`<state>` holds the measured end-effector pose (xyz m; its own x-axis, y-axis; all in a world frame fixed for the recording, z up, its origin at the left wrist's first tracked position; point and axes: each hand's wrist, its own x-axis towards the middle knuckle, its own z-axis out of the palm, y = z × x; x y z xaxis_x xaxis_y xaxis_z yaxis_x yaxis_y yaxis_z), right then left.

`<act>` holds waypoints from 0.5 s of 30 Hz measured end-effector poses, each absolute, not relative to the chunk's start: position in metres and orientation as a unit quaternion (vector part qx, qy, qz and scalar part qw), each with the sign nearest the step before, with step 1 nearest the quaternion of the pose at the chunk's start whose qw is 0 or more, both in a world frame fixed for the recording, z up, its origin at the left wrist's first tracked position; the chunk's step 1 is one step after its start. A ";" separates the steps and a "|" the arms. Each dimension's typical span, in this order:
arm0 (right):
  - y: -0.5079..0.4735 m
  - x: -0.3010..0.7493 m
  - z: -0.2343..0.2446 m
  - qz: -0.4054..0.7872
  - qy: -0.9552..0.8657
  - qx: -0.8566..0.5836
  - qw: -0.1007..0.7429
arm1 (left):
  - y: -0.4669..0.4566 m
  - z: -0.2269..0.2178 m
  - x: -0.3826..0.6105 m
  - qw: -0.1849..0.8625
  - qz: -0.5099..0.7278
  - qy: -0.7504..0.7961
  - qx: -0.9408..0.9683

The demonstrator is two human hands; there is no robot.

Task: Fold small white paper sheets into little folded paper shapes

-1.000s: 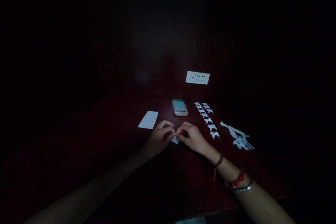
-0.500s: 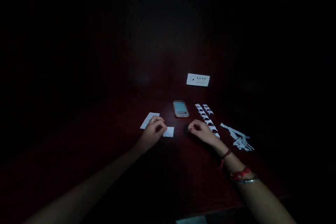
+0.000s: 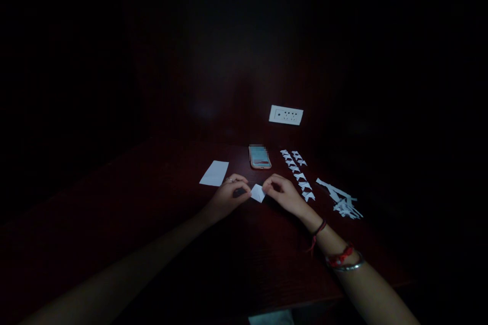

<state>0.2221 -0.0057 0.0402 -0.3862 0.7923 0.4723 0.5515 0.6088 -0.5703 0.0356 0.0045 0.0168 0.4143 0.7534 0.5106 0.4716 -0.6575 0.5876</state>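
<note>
Small white paper square (image 3: pixel 258 193) sits just below frame centre, left hand (image 3: pixel 229 198) and right hand (image 3: pixel 285 196) each with thumb and fingers pinched on opposite corners, folding seemingly in hand, the next move likely calling for edges aligned before creasing.

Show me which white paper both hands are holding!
The small square piece between the left hand and right hand; the larger sheet, folded shapes and strips lie unheld on the table.
</note>
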 end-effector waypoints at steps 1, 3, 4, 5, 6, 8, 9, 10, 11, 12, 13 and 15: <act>-0.006 0.222 0.040 0.164 -0.817 -0.410 0.370 | 0.005 0.016 0.035 0.180 0.395 0.371 0.821; -0.007 0.222 0.040 0.171 -0.821 -0.403 0.367 | 0.004 0.015 0.035 0.178 0.402 0.361 0.822; -0.007 0.222 0.039 0.178 -0.822 -0.398 0.367 | 0.003 0.015 0.035 0.177 0.403 0.354 0.825; -0.008 0.221 0.039 0.189 -0.824 -0.392 0.364 | 0.002 0.015 0.036 0.176 0.403 0.348 0.828; -0.008 0.221 0.038 0.203 -0.824 -0.386 0.362 | 0.001 0.015 0.036 0.173 0.401 0.346 0.830; -0.008 0.220 0.036 0.232 -0.820 -0.379 0.361 | 0.000 0.016 0.036 0.168 0.396 0.349 0.833; -0.008 0.220 0.035 0.243 -0.815 -0.379 0.364 | 0.000 0.017 0.037 0.165 0.394 0.353 0.832; -0.007 0.220 0.034 0.250 -0.810 -0.382 0.368 | -0.001 0.017 0.037 0.162 0.391 0.358 0.832; -0.007 0.220 0.033 0.254 -0.804 -0.386 0.373 | 0.000 0.018 0.037 0.159 0.388 0.364 0.832; -0.006 0.220 0.033 0.254 -0.800 -0.391 0.378 | 0.000 0.018 0.038 0.155 0.385 0.369 0.832; -0.006 0.220 0.033 0.251 -0.797 -0.396 0.380 | 0.000 0.017 0.038 0.152 0.381 0.374 0.832; -0.007 0.219 0.033 0.239 -0.799 -0.404 0.376 | 0.001 0.016 0.038 0.146 0.371 0.385 0.832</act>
